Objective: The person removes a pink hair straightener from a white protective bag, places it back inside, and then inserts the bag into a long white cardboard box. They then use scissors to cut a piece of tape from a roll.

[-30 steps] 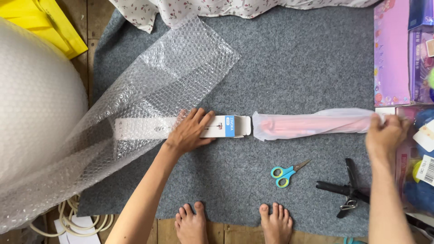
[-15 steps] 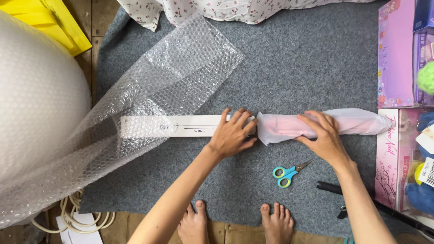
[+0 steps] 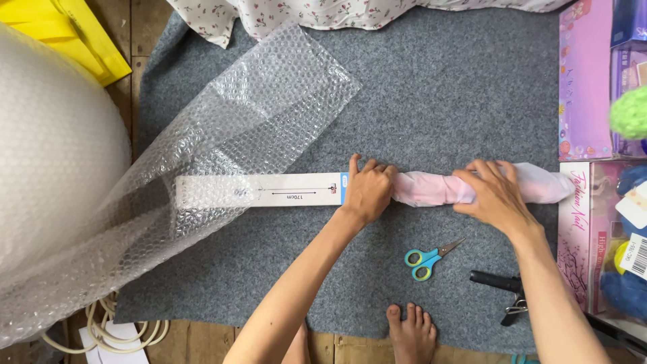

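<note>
A long white box (image 3: pixel 283 191) lies across the grey carpet (image 3: pixel 438 87), its left part under a sheet of bubble wrap (image 3: pixel 229 135). Its right part is sheathed in a pink plastic bag (image 3: pixel 431 189). My left hand (image 3: pixel 368 189) presses down on the box where the bag begins. My right hand (image 3: pixel 495 192) grips the bag-covered part further right, fingers curled over it.
A large bubble wrap roll (image 3: pixel 47 155) fills the left side. Blue-green scissors (image 3: pixel 428 257) and a black tool (image 3: pixel 505 290) lie near my bare foot (image 3: pixel 411 334). Pink toy boxes (image 3: pixel 586 81) stand at the right, yellow sheets (image 3: pixel 74 34) top left, floral cloth (image 3: pixel 303 13) at the top.
Both hands slid along the box: the left went right to the bag's mouth, the right came left from the bag's far end. The bag is now bunched tighter around the box.
</note>
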